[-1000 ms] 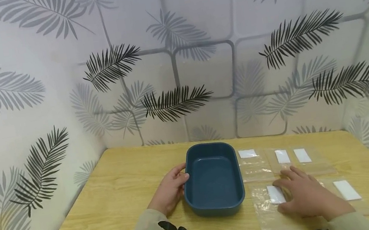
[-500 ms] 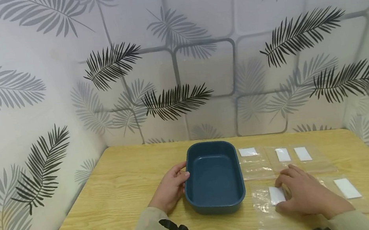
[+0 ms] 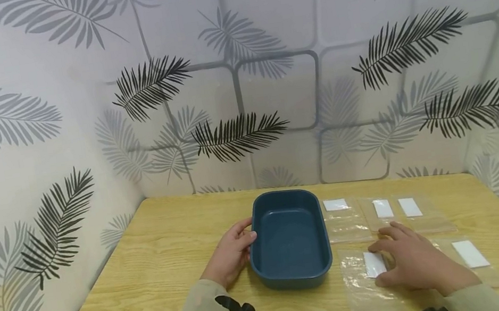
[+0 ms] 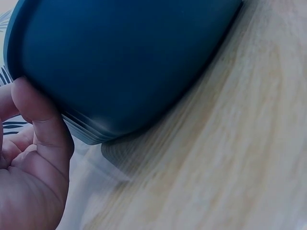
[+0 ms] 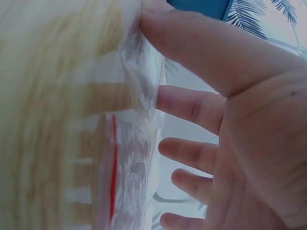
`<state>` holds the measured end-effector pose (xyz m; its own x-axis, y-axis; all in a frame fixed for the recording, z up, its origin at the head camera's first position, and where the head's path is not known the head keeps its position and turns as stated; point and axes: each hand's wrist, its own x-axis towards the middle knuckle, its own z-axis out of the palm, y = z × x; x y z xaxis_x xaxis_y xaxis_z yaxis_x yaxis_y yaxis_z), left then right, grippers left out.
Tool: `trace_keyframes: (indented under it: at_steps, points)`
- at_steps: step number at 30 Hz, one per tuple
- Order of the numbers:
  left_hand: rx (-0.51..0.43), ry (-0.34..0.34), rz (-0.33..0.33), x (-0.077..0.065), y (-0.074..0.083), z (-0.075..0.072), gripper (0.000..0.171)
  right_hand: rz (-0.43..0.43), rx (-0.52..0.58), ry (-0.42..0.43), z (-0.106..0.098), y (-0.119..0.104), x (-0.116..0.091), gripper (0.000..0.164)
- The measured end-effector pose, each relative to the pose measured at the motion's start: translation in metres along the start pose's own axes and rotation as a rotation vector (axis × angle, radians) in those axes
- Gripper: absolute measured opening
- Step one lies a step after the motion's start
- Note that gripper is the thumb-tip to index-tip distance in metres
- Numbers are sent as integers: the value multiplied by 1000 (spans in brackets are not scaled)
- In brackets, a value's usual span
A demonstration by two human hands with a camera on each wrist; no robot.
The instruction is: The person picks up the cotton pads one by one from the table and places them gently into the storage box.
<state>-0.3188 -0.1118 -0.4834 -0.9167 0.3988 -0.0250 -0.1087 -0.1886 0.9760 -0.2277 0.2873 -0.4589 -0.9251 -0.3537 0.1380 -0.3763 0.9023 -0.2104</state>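
Note:
A dark blue rectangular plastic container (image 3: 290, 243) stands on the table in the head view. My left hand (image 3: 229, 255) holds its left side, thumb at the rim and fingers against the outer wall; the left wrist view shows the fingers bent there. To the right lies a flat clear zip bag (image 3: 367, 296) with a white label (image 3: 374, 264). Over this bag my right hand (image 3: 415, 259) is spread, thumb and index fingertips touching down on either side of the label. In the right wrist view the fingers (image 5: 192, 105) are extended and apart, at the crinkled plastic.
More clear zip bags with white labels lie around: one behind (image 3: 344, 224), one at the back right (image 3: 426, 220) and one under the right forearm (image 3: 471, 254). The wooden table (image 3: 169, 232) meets a leaf-patterned backdrop (image 3: 279, 92).
The right thumb and fingers shift slightly on the bag, and its label has moved a little to the right. The left hand and container stay in place.

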Motion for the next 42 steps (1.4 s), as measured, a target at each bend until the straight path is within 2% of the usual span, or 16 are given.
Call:
trace_keyframes:
  at_steps: [12,22,37,42]
  points:
    - [-6,10,2,0,-2,1,53,-18,17,15,-1,-2,-1,56]
    - [5,23,1,0,-2,1,53,-39,-20,15,-3,-2,1,53]
    - [11,31,11,-1,-1,1,52,-63,-15,60,2,-12,5,45]
    - [9,22,11,0,-1,2,51,-68,-17,72,2,-10,5,47]
